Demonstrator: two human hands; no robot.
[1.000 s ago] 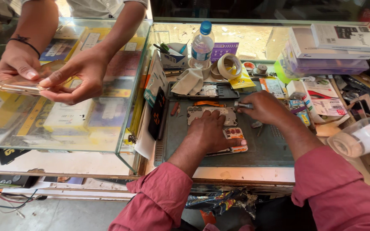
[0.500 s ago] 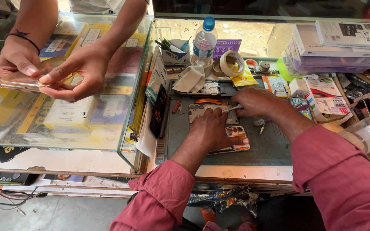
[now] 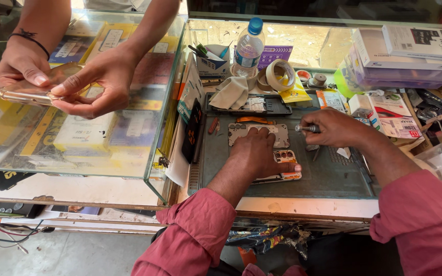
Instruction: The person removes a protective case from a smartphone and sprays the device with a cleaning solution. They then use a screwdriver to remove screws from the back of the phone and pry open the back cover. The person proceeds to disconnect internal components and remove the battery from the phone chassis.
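Pressing flat on an opened phone (image 3: 282, 168), the left hand (image 3: 259, 153) pins it to the grey mat (image 3: 328, 179); its palm hides most of the phone, but the exposed camera end with orange trim shows the back is already off. Just beyond lies a grey inner plate (image 3: 254, 134) with an orange strip (image 3: 254, 120) above it, both apparently removed. The right hand (image 3: 333, 128) is closed around a small screwdriver (image 3: 308, 129), its tip pointing left toward that plate, apart from the phone. So disassembly looks well under way; how many screws remain I cannot tell. Farther back sit a dark tray (image 3: 277, 106), cloth (image 3: 231, 92), tape roll (image 3: 281, 75) and bottle (image 3: 248, 48). At left, another person's hands (image 3: 93, 82) hold a clear case (image 3: 31, 92) above the glass counter (image 3: 78, 143).
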